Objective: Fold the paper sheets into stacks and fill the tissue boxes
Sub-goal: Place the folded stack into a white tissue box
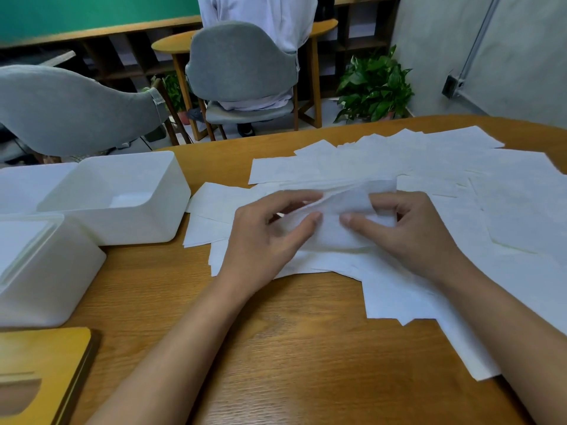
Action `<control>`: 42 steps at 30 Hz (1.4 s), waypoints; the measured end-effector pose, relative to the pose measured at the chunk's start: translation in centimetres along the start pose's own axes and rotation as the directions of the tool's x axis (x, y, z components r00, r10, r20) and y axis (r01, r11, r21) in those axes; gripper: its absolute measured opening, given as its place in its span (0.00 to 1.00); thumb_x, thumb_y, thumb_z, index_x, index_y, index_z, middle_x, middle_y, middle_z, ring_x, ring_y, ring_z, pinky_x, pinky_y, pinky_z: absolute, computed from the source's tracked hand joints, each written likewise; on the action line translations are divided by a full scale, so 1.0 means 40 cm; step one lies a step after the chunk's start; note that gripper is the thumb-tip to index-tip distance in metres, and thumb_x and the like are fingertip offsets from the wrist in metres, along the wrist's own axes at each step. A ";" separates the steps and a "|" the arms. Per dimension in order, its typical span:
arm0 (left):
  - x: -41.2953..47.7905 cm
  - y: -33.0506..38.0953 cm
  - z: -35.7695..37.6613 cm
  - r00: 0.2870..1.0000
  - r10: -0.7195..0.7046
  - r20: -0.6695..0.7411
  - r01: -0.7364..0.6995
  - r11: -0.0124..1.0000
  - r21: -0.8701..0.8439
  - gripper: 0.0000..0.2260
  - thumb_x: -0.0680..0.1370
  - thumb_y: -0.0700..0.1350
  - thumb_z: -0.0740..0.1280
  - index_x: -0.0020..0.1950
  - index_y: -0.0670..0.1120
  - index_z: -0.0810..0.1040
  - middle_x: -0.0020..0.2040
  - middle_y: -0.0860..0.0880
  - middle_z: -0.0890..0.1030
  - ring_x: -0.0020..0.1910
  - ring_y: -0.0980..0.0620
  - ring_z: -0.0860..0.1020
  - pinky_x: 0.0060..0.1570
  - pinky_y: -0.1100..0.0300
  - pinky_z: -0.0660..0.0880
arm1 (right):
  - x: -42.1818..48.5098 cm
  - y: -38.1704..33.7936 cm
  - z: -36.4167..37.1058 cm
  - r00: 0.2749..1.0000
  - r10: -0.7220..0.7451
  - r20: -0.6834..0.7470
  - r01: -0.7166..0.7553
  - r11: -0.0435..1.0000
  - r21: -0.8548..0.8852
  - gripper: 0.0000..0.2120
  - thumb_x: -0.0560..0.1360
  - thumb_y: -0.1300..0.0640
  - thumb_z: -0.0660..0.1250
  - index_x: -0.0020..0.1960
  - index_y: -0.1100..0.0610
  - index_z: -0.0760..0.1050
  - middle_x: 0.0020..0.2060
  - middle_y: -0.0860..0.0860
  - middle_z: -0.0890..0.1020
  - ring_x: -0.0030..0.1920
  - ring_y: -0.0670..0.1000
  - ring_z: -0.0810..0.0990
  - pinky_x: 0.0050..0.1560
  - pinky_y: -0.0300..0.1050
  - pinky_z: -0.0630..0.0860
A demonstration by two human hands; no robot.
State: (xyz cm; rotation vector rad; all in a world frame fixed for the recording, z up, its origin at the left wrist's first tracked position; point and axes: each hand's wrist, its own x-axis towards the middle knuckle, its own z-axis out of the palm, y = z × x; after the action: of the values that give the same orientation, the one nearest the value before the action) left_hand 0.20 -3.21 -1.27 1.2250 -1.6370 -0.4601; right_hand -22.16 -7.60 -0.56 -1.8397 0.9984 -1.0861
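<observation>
Both hands met over a thin white paper sheet (346, 207). The left hand (270, 234) pinched its near edge between thumb and fingers, and the right hand (411, 234) pinched the opposite side, so the sheet was lifted and half folded between them. Beneath it a spread of loose white paper sheets (460, 167) covered the right of the brown wooden counter (276, 348). To the left stood an open white plastic tissue box (122, 194), with a second white plastic box (40, 271) nearer. A yellow wooden slotted lid (40, 363) lay at the corner.
</observation>
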 end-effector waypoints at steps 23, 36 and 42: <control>0.010 0.023 -0.004 0.978 -0.186 -0.093 0.171 0.974 -0.150 0.17 0.76 0.43 0.79 0.63 0.49 0.83 0.48 0.53 0.86 0.46 0.60 0.82 0.37 0.72 0.71 | 0.001 -0.012 0.007 0.989 0.060 0.133 -0.081 0.984 0.156 0.30 0.80 0.57 0.71 0.74 0.32 0.68 0.64 0.37 0.80 0.63 0.46 0.80 0.60 0.49 0.80; 0.011 0.027 -0.003 0.926 -0.375 0.050 0.371 0.874 -0.312 0.23 0.80 0.42 0.74 0.72 0.56 0.73 0.52 0.53 0.88 0.47 0.51 0.88 0.42 0.58 0.84 | 0.009 -0.019 -0.016 0.990 0.027 0.141 -0.053 0.981 0.188 0.26 0.78 0.55 0.72 0.72 0.39 0.73 0.67 0.39 0.79 0.66 0.45 0.79 0.64 0.45 0.77; 0.015 -0.019 -0.009 0.957 -0.288 -0.018 0.287 0.957 -0.038 0.27 0.79 0.47 0.75 0.75 0.58 0.69 0.58 0.57 0.82 0.60 0.63 0.79 0.58 0.65 0.77 | 0.009 0.006 -0.014 0.991 0.113 0.065 -0.117 0.991 0.063 0.15 0.81 0.63 0.69 0.59 0.46 0.86 0.58 0.38 0.85 0.63 0.37 0.80 0.68 0.40 0.74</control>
State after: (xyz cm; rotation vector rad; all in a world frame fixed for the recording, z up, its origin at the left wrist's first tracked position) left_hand 0.88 -3.97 -1.41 1.4441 -1.4291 -0.6494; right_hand -22.61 -8.13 -0.45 -1.7303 1.0077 -0.9762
